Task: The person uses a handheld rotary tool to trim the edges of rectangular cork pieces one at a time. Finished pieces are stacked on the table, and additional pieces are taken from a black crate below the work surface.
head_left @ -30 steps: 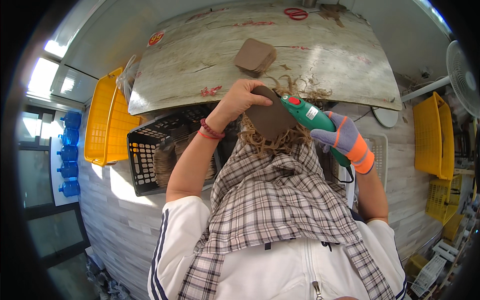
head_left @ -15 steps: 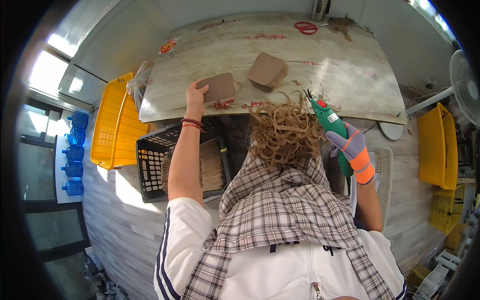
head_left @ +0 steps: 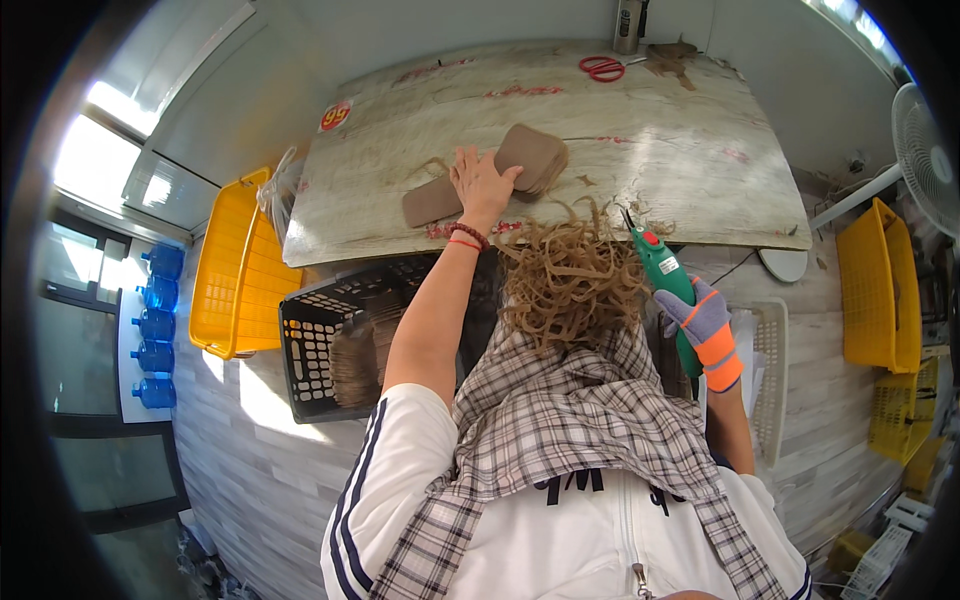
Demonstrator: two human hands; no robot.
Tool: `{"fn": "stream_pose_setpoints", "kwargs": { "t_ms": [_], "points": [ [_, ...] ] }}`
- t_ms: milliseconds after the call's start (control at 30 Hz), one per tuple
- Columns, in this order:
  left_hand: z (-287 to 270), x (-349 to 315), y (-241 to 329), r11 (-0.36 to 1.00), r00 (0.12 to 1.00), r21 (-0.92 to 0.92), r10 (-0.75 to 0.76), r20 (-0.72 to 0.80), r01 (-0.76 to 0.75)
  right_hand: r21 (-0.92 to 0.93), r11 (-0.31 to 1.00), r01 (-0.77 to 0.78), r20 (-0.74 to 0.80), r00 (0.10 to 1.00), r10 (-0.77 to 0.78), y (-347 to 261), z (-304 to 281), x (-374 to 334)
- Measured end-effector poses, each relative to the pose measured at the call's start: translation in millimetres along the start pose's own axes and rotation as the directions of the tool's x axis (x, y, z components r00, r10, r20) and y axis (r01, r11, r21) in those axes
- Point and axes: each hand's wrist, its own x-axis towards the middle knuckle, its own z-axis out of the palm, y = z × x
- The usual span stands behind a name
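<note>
Right of the left hand's (head_left: 484, 192) fingers, the brown stack (head_left: 532, 156) looks matt and smooth, as does the brown piece (head_left: 428, 203) to their left. Beneath them spreads the table top (head_left: 390, 115) — wood-grained, scuffed, faintly glossy in the light. The right hand's (head_left: 697, 312) fingers, in a matt knit-cloth glove (head_left: 716, 352), wrap a smooth green plastic tool (head_left: 659, 266); thin metal blades (head_left: 627, 217) project beyond them. Left of those fingers — rough, matt curled strips (head_left: 572, 275).
</note>
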Motion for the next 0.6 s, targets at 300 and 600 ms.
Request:
{"fn": "stream_pose_setpoints", "kwargs": {
  "t_ms": [300, 600],
  "points": [
    [13, -10, 17, 0.977, 0.916, -0.106, 0.13, -0.379, -0.183, -0.015, 0.999, 0.037, -0.033, 0.999, -0.037, -4, 2, -3],
    [-29, -20, 61, -0.03, 0.977, -0.994, -0.179, 0.113, 0.11, 0.06, 0.996, 0.07, -0.031, 0.997, -0.068, -16, 7, -5]
  ]
}}
